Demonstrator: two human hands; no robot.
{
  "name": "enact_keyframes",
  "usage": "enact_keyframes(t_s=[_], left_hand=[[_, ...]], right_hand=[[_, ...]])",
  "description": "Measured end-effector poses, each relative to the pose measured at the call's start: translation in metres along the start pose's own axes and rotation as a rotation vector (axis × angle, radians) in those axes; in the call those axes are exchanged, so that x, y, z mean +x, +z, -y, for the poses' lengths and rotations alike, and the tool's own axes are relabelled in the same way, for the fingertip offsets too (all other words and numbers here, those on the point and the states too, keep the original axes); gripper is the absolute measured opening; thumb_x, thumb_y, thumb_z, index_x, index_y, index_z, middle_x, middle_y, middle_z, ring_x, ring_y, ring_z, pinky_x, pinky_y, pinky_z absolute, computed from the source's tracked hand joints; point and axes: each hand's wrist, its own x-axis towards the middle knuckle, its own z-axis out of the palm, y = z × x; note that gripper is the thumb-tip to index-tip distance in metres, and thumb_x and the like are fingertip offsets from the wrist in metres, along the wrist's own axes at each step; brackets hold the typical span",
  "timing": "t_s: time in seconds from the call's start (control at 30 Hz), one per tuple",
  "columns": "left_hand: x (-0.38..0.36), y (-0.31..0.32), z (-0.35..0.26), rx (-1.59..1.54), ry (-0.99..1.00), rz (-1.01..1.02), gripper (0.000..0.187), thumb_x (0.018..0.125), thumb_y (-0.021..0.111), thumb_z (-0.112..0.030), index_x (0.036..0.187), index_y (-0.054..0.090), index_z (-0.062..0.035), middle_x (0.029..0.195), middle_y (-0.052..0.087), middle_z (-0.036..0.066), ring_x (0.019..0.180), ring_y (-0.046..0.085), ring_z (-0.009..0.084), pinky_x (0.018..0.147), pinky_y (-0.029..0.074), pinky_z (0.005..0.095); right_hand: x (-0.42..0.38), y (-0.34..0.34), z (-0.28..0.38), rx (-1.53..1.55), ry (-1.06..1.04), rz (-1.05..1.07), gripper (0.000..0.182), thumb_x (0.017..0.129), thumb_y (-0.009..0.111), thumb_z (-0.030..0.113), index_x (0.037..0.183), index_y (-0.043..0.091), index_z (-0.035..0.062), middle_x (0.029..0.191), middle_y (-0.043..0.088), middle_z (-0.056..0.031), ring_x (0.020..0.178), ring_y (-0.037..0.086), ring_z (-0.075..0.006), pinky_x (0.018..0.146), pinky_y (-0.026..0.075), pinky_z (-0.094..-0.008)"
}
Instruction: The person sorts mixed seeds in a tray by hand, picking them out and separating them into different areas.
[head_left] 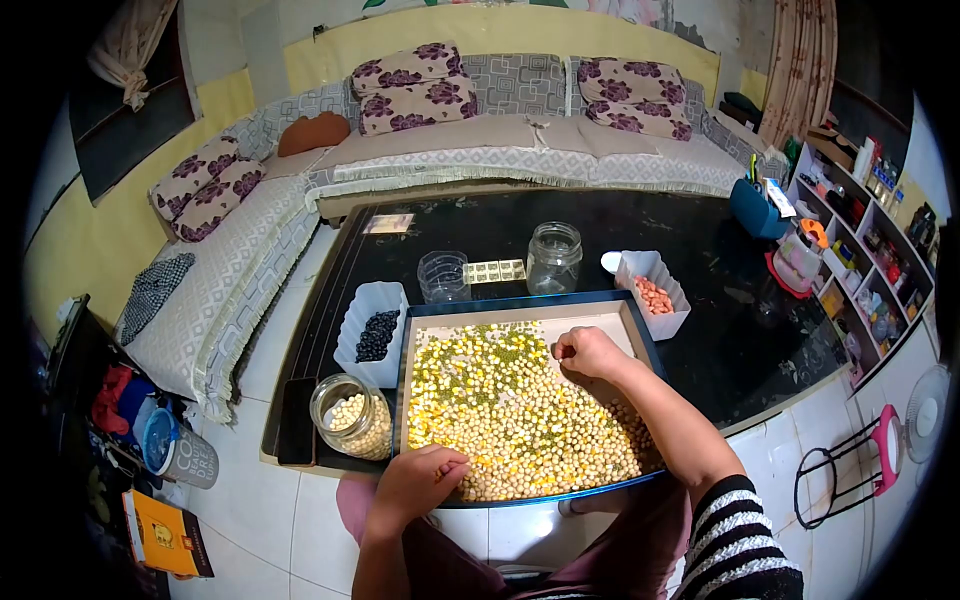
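Two bare hands work over one blue-rimmed tray (617, 309) on a black glass table (700, 330). The tray lies at the near edge of the table, directly in front of the person, and carries a single spread layer of mixed beans (500, 400): pale yellow-cream round ones dominate the near half, brighter yellow kernels run along the left side, and small green ones cluster toward the far left corner. A bare strip of tray bottom shows along the far right edge.

The left hand (420, 480) rests at the tray's near rim, fingers curled together with the tips pinched on the beans. The right hand (590, 352) sits over the far right part of the pile, fingers bunched shut on something small and reddish; exactly what it grips cannot be told.

Containers, counted:
- Two white rectangular tubs: one tub of black beans (375, 335) touching the tray's left side; one tub of pink-red beans (653, 295) at the far right corner.
- One glass jar of cream-coloured beans (352, 415), beside the tray's near left corner.
- One clear glass jar (553, 258), contents not discernible, behind the tray.
- One clear plastic cup (443, 277), beside that jar.
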Motion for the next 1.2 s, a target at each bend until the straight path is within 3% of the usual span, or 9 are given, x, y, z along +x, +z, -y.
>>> enact_keyframes(t_s=[0.33,0.53,0.63,0.73,0.8,0.87,1.07,1.13,1.2], left_hand=[[-0.001,0.002,0.003,-0.009,0.051,-0.042,0.01,0.075,0.065,-0.015,0.079,0.063,-0.0057,0.073,0.063,0.008,0.066,0.061,0.0226,0.06,0.048,0.0298],[0.0,0.002,0.004,-0.033,0.032,-0.018,0.01,0.074,0.064,-0.013,0.078,0.063,-0.0046,0.072,0.062,0.009,0.065,0.061,0.0221,0.058,0.048,0.0295],[-0.001,0.0,-0.002,-0.054,-0.016,-0.012,0.011,0.074,0.064,-0.013,0.08,0.064,-0.0042,0.073,0.062,0.009,0.065,0.061,0.0218,0.059,0.048,0.0296],[-0.001,0.003,0.006,-0.039,0.021,-0.01,0.012,0.075,0.064,-0.014,0.082,0.064,-0.0045,0.074,0.062,0.009,0.066,0.061,0.0216,0.06,0.048,0.0295],[-0.001,0.0,0.003,-0.044,-0.001,0.02,0.013,0.075,0.064,-0.015,0.083,0.063,-0.0045,0.075,0.062,0.009,0.066,0.061,0.0217,0.06,0.049,0.0293],[-0.001,0.0,0.001,-0.096,0.014,0.001,0.011,0.077,0.061,-0.016,0.08,0.06,-0.0052,0.073,0.059,0.011,0.067,0.058,0.0279,0.059,0.047,0.0353],[-0.002,0.002,0.008,-0.08,0.008,0.013,0.013,0.077,0.061,-0.017,0.081,0.06,-0.0049,0.075,0.06,0.01,0.068,0.058,0.0274,0.06,0.047,0.0346],[-0.001,0.002,0.006,-0.077,0.028,0.03,0.013,0.077,0.06,-0.017,0.082,0.061,-0.0049,0.076,0.06,0.01,0.068,0.058,0.0273,0.061,0.047,0.0346],[-0.001,-0.001,0.0,-0.067,-0.033,0.026,0.014,0.077,0.06,-0.018,0.083,0.061,-0.0051,0.076,0.06,0.01,0.068,0.058,0.0279,0.062,0.048,0.0354]], right_hand=[[-0.002,-0.006,0.016,-0.144,0.035,0.057,0.01,0.064,0.061,0.011,0.073,0.062,0.0087,0.074,0.063,-0.0116,0.073,0.06,-0.0279,0.068,0.048,-0.0347],[-0.004,-0.008,0.01,0.009,0.087,0.047,0.011,0.059,0.065,0.013,0.069,0.063,0.0077,0.069,0.062,-0.0102,0.069,0.06,-0.0253,0.066,0.048,-0.0326],[-0.002,-0.016,0.022,0.37,0.142,-0.047,0.01,0.06,0.065,0.01,0.069,0.064,0.0062,0.065,0.062,-0.0057,0.061,0.058,-0.0147,0.063,0.047,-0.027],[0.006,-0.031,0.059,0.554,0.103,0.049,0.01,0.065,0.062,0.005,0.074,0.063,0.0018,0.067,0.063,-0.0057,0.063,0.057,-0.0092,0.061,0.046,-0.0248],[0.012,-0.041,0.099,0.542,-0.079,0.038,0.01,0.063,0.061,0.0,0.074,0.061,-0.0006,0.067,0.059,-0.0015,0.065,0.053,-0.0068,0.062,0.044,-0.0229],[0.02,-0.049,0.143,0.478,-0.181,0.069,0.008,0.067,0.059,0.003,0.074,0.058,-0.001,0.069,0.06,-0.0035,0.068,0.054,-0.0073,0.065,0.045,-0.0245],[0.054,-0.024,0.24,0.571,-0.585,0.021,0.009,0.065,0.057,0.002,0.074,0.057,0.0012,0.07,0.057,-0.0049,0.062,0.053,-0.0102,0.061,0.046,-0.0251],[0.064,0.0,0.254,0.506,-0.679,-0.037,0.012,0.064,0.058,0.002,0.077,0.059,0.0021,0.071,0.058,-0.0095,0.066,0.059,-0.0213,0.063,0.048,-0.0308],[0.065,0.013,0.258,0.439,-0.652,-0.008,0.015,0.065,0.058,0.002,0.08,0.059,0.0026,0.077,0.058,-0.0118,0.071,0.059,-0.027,0.066,0.048,-0.0336]])
